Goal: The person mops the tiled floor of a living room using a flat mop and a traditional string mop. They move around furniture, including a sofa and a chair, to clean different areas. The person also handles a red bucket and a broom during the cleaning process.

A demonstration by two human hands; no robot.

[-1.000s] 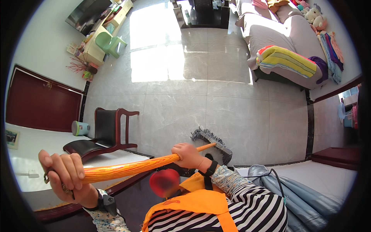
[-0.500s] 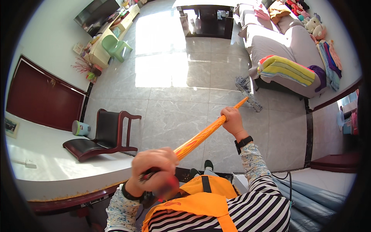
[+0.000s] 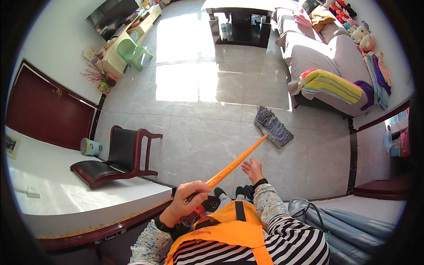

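Observation:
A flat mop slants across the middle of the view. My left hand (image 3: 187,201) is closed around the upper end of its orange handle (image 3: 236,161), close to my body. The grey-blue shaggy mop head (image 3: 274,126) is down on the grey tile floor, beyond the handle's far end. Beside the handle, on its right, my right hand (image 3: 252,171) is off the shaft with its fingers apart and nothing in them.
A black-seated wooden chair (image 3: 123,152) stands at left, near a small bin (image 3: 90,146). A green plastic chair (image 3: 132,52) is further back. A grey sofa (image 3: 309,57) lines the right, and a black low table (image 3: 240,28) stands at the far end.
My right hand has let go of the mop handle and drawn back toward me. The mop head has come nearer and turned, now showing its shaggy strands. My left hand keeps its hold.

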